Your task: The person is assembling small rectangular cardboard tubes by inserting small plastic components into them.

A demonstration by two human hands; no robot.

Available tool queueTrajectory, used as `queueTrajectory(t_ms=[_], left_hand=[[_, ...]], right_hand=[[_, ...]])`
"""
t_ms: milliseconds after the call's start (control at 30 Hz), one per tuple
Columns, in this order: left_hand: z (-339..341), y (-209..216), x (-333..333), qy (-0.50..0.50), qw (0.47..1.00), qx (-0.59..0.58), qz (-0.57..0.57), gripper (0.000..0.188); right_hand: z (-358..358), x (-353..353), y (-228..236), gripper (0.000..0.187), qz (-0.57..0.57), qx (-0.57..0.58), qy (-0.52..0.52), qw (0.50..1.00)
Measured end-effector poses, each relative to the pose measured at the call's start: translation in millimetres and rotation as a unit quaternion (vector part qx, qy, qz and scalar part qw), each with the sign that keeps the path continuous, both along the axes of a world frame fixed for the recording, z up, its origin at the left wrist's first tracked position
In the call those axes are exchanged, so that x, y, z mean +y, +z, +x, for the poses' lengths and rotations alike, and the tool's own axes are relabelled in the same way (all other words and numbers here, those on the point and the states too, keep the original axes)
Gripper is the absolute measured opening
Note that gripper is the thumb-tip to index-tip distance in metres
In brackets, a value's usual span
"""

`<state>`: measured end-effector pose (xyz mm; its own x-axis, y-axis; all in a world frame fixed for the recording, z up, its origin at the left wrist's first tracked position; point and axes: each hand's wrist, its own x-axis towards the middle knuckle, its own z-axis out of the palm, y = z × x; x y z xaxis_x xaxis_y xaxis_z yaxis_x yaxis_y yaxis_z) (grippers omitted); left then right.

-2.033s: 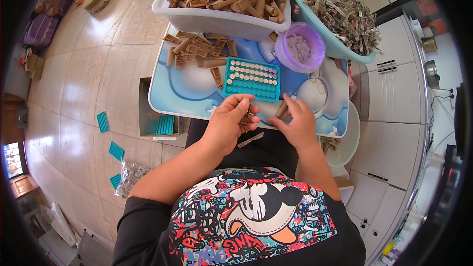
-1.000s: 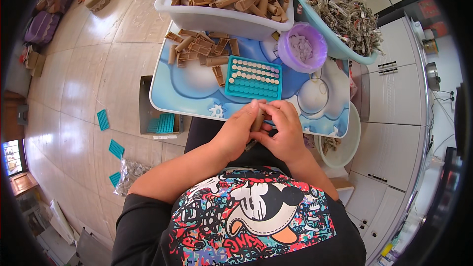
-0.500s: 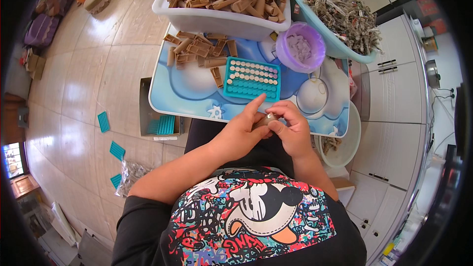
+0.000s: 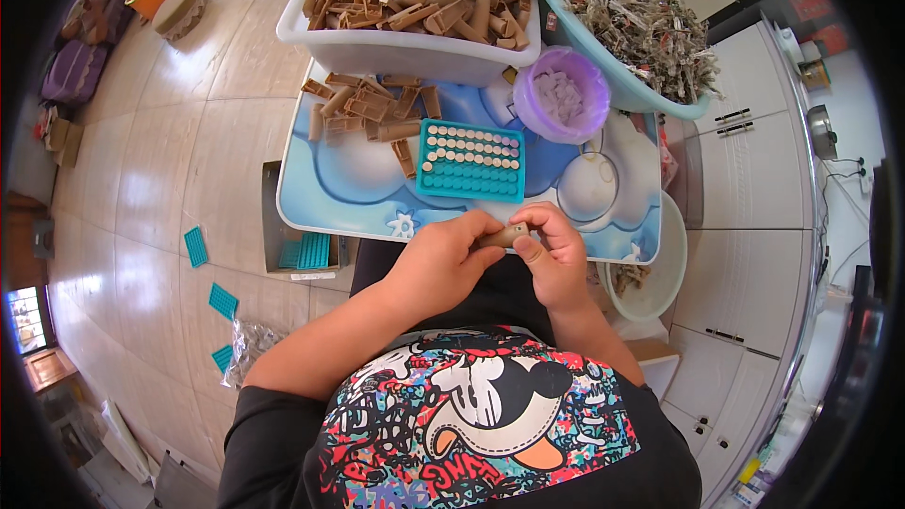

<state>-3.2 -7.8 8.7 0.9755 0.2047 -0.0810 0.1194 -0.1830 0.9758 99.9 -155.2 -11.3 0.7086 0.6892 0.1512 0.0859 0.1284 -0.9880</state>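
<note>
Head view: shows tan cylindrical piece (image 4: 501, 237) at the near edge of blue patterned table (image 4: 349, 196), in front of the wearer's body. Lies between left hand (image 4: 436, 259) and right hand (image 4: 558, 259), bridging the two. Held at the left end in bent thumb and fingers of left hand, firmly enclosed; held at the right end in a pinch between thumb and forefinger of right hand. Appears gripped on both sides, released by neither. Cannot tell from this view how high above the table edge.

Points crosswise to the body, with long axis slanting slightly: toward upper right of view at the exposed end, toward lower left at the covered end. Faces right hand with the pale end.

Looks short, rounded and matt tan, with a lighter end bearing a small dark spot. Disappears at the left behind the fingers; too covered to judge full length.

Noted beyond the hands: teal tray (image 4: 471, 186), filled in its far rows with pale discs (image 4: 468, 149); left of it, loose brown pieces (image 4: 372, 106) in a low heap. Noted farther back: white bin (image 4: 405, 59) piled with similar brown pieces, purple bowl (image 4: 568, 130) holding pale bits, and light blue basin (image 4: 693, 111) heaped with tangled greyish material (image 4: 641, 33).
</note>
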Motion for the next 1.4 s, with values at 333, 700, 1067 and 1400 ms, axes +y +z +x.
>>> queueTrajectory(t_ms=[333,700,1067,1400], left_hand=[[-0.8,-13.6,12.5,0.061,0.856,0.115,-0.500,0.032],[0.6,-24.6,14.4,0.085,0.750,0.107,-0.647,0.031],[-0.5,-27.2,9.7,0.107,0.764,0.101,-0.628,0.028],[3.7,-30.2,6.0,0.137,0.786,0.024,-0.602,0.025]], right_hand=[[62.1,32.6,61.2,0.014,-0.196,-0.368,-0.069,0.906],[159.9,97.6,45.8,0.018,-0.613,-0.435,0.054,0.657],[148.1,63.6,46.4,0.020,-0.294,-0.275,-0.118,0.908],[60.1,36.0,43.5,0.019,-0.052,-0.107,-0.101,0.988]])
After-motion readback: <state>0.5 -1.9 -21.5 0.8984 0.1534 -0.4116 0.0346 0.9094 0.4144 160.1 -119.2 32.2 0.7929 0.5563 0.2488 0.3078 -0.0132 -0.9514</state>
